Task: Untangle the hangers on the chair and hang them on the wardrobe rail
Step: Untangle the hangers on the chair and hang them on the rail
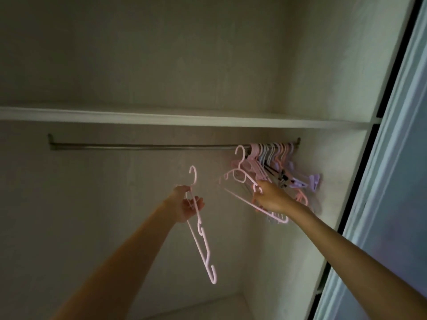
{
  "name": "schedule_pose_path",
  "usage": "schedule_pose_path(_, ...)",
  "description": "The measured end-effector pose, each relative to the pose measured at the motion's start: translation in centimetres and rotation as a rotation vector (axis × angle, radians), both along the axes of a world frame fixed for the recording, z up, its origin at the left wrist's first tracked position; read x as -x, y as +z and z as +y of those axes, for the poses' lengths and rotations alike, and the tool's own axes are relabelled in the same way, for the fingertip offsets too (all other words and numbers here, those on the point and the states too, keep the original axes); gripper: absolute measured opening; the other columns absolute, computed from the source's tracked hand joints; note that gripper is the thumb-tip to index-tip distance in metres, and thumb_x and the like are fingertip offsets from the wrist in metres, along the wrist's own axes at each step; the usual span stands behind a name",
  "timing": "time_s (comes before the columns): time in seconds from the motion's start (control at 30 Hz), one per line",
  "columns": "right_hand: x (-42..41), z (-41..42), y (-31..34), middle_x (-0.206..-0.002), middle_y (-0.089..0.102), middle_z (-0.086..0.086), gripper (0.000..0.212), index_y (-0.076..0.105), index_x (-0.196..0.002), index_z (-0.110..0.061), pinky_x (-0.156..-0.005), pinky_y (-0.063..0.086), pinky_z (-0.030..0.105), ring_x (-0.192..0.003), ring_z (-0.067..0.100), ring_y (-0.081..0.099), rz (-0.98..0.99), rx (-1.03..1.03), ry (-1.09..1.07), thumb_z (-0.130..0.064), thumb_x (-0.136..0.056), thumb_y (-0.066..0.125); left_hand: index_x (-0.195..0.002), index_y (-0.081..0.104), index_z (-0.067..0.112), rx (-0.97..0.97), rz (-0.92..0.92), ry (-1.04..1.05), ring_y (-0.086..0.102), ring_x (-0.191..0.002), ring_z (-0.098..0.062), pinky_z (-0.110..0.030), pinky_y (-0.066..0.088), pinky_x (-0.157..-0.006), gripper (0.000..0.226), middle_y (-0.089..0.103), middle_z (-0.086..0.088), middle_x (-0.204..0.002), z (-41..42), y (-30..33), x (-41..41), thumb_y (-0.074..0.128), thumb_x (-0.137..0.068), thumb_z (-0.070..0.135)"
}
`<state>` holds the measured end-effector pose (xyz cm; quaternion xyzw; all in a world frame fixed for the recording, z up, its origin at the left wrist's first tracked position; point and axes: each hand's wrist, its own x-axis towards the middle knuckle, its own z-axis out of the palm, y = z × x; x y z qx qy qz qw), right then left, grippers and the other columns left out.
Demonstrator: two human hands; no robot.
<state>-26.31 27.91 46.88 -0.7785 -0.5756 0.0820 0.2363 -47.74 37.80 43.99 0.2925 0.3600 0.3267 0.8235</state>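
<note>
The left hand (188, 203) curls its fingers round a pink hanger (201, 229), held tilted below the bare wardrobe rail (143, 147); the right hand (270, 197) pinches a second pink hanger (240, 179), its hook at the rail beside the hung hangers (275, 158).

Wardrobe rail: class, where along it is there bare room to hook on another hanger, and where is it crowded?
The rail is bare from its left bracket to the hanger the right hand holds near it. Right of that, bunched hangers fill it to the side wall. The left hand holds a pink hanger below the bare stretch.
</note>
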Motion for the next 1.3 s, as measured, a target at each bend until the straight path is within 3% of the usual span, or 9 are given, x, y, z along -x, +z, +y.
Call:
schedule_pose_path(0.3,-1.9,9.6,1.7,-0.081,0.05,0.007,0.008,0.049,-0.095,-0.011,-0.048,0.031,0.025,-0.065,0.02,0.05,-0.077,-0.016,-0.021,-0.008,-0.091,0.043,-0.085,0.048,-0.005,0.018,-0.019,0.028,0.052,-0.068,-0.024,-0.032,0.053,-0.038,0.029,0.048,-0.015,-0.077,4.2,1.1,-3.0,0.046,-0.093,0.023)
schedule_pose_path(0.47,-3.7,12.5,-0.8,-0.094,0.059,0.009,0.045,0.043,-0.133,-0.012,-0.052,0.038,0.025,-0.066,0.018,0.052,-0.024,0.054,-0.014,-0.004,-0.088,0.043,-0.087,0.049,-0.006,-0.003,-0.019,0.051,0.054,-0.07,-0.024,-0.034,0.054,-0.042,0.027,0.049,-0.015,-0.079,6.0,1.5,-4.4,0.047,-0.093,0.021)
schedule_pose_path(0.6,-4.1,12.4,-2.5,-0.075,0.043,-0.004,0.056,0.021,-0.146,-0.01,-0.046,0.029,0.018,-0.055,0.006,0.037,-0.02,0.007,0.046,-0.008,-0.094,0.043,-0.099,0.047,-0.007,-0.016,-0.03,0.04,0.056,-0.073,-0.025,-0.035,0.056,-0.045,0.029,0.05,-0.016,-0.084,7.2,1.8,-4.9,0.049,-0.093,0.021)
schedule_pose_path(0.67,-4.2,12.0,-2.1,-0.09,0.049,0.001,0.05,0.028,-0.142,-0.009,-0.052,0.037,0.021,-0.063,0.01,0.044,-0.176,-0.126,0.067,-0.019,-0.095,0.046,-0.104,0.045,-0.007,-0.013,-0.027,0.037,0.055,-0.073,-0.024,-0.033,0.056,-0.042,0.031,0.05,-0.015,-0.083,7.7,2.1,-5.0,0.048,-0.094,0.022)
schedule_pose_path(0.77,-4.9,13.4,0.7,-0.126,0.05,0.014,0.044,0.039,-0.133,-0.007,-0.083,0.046,0.033,-0.106,0.026,0.053,-0.446,-0.37,0.056,-0.028,-0.095,0.047,-0.108,0.043,-0.006,-0.013,-0.019,0.048,0.055,-0.072,-0.024,-0.033,0.055,-0.04,0.032,0.049,-0.015,-0.083,8.4,2.5,-5.2,0.048,-0.094,0.022)
schedule_pose_path(0.9,-5.9,17.8,3.8,-0.149,0.032,0.012,0.06,0.022,-0.146,-0.009,-0.113,0.023,0.039,-0.137,0.027,0.029,-0.587,-0.322,0.149,-0.033,-0.096,0.043,-0.109,0.042,-0.009,-0.014,-0.018,0.052,0.055,-0.074,-0.027,-0.034,0.055,-0.04,0.034,0.049,-0.016,-0.083,9.0,2.1,-5.7,0.048,-0.094,0.021)
schedule_pose_path(1.03,-8.0,20.7,3.8,-0.145,0.038,0.007,0.049,0.034,-0.142,-0.013,-0.112,0.016,0.039,-0.135,0.024,0.031,-0.766,-0.246,0.158,-0.03,-0.096,0.043,-0.111,0.041,-0.009,-0.008,-0.031,0.043,0.056,-0.077,-0.029,-0.035,0.055,-0.042,0.034,0.048,-0.016,-0.086,9.3,1.3,-6.1,0.047,-0.095,0.021)
schedule_pose_path(1.17,-11.4,20.8,3.5,-0.126,0.056,0.012,0.041,0.055,-0.126,-0.01,-0.104,0.028,0.042,-0.119,0.03,0.048,-0.835,-0.397,0.21,-0.024,-0.087,0.059,-0.112,0.042,-0.007,-0.019,-0.013,0.033,0.057,-0.081,-0.03,-0.036,0.057,-0.046,0.034,0.049,-0.016,-0.089,9.7,0.5,-6.1,0.047,-0.095,0.022)
schedule_pose_path(1.3,-14.3,20.2,3.3,-0.116,0.06,0.014,0.039,0.059,-0.12,-0.009,-0.099,0.032,0.042,-0.112,0.033,0.051,-0.81,-0.394,0.148,-0.023,-0.083,0.065,-0.1,0.048,-0.002,-0.036,-0.013,0.016,0.059,-0.083,-0.032,-0.039,0.057,-0.05,0.026,0.051,-0.016,-0.091,10.2,-0.3,-6.0,0.05,-0.093,0.022)
